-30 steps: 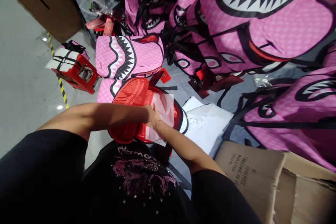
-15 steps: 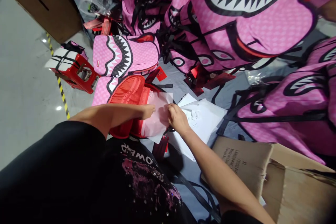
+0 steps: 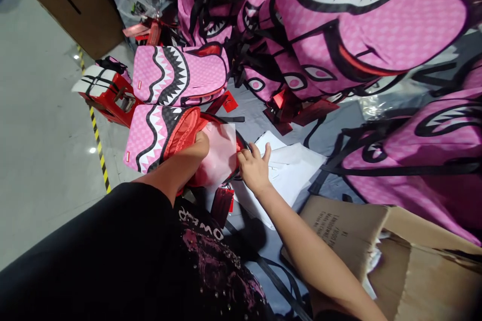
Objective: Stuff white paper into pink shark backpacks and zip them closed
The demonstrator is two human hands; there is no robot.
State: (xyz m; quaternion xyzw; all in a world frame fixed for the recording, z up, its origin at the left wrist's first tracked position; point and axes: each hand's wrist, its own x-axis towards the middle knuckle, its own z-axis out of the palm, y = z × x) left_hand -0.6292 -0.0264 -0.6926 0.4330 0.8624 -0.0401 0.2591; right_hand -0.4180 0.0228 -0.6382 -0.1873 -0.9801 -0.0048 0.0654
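A pink backpack (image 3: 145, 133) with a shark-mouth print lies on its back, its red-lined main compartment open. A thin whitish sheet (image 3: 222, 153) lies partly in the opening. My left hand (image 3: 203, 143) reaches in over the red lining at the sheet's left edge; its fingers are hidden. At the opening's right rim, my right hand (image 3: 256, 168) pinches the backpack's edge with thumb and forefinger, the outer fingers raised. White paper sheets (image 3: 289, 160) lie beneath and beside this hand. A dark red tag (image 3: 222, 203) hangs at the near side.
Another pink shark backpack (image 3: 181, 75) lies just behind. Larger pink backpacks (image 3: 339, 40) crowd the back, with more (image 3: 433, 145) at the right. An opened cardboard box (image 3: 339, 220) stands near right. A red stool (image 3: 109, 93) is on the floor at left.
The sheet has moved left and deeper into the backpack. My left hand has gone into the opening, and my right hand has left the sheet for the rim.
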